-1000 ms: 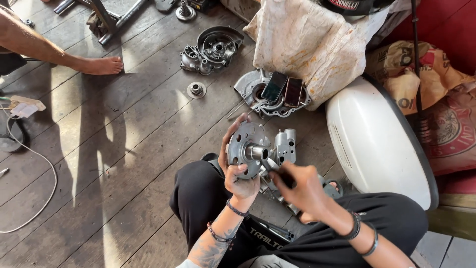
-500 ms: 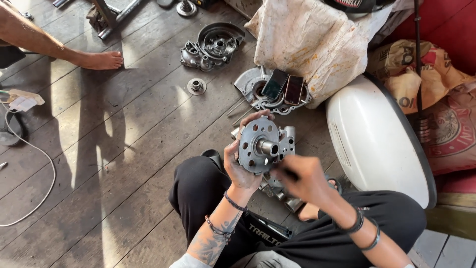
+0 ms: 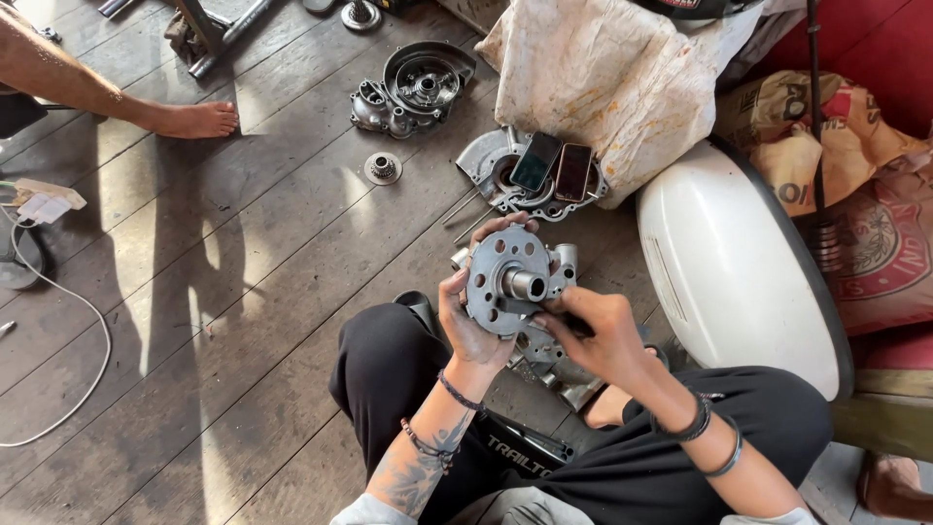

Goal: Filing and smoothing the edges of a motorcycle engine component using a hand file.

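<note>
My left hand [image 3: 470, 331] grips a round grey metal disc with holes and a central hub [image 3: 505, 279], held upright above my lap with fingers curled over its top edge. My right hand [image 3: 595, 335] pinches a small dark part or tool against the disc's lower right rim; what it is stays hidden by the fingers. Behind the disc a grey metal engine casing [image 3: 556, 277] lies on the wooden floor [image 3: 243, 292].
Two phones [image 3: 554, 167] rest on an engine cover by a beige cloth sack [image 3: 603, 78]. Another engine casing [image 3: 413, 89] and a small gear [image 3: 383, 168] lie farther off. A white body panel [image 3: 729, 262] sits right. Another person's foot [image 3: 194, 119] and a white cable [image 3: 68, 340] are left.
My left hand turned the disc and lifted it slightly so its hub faces me. My right hand moved up from below to the disc's lower right edge.
</note>
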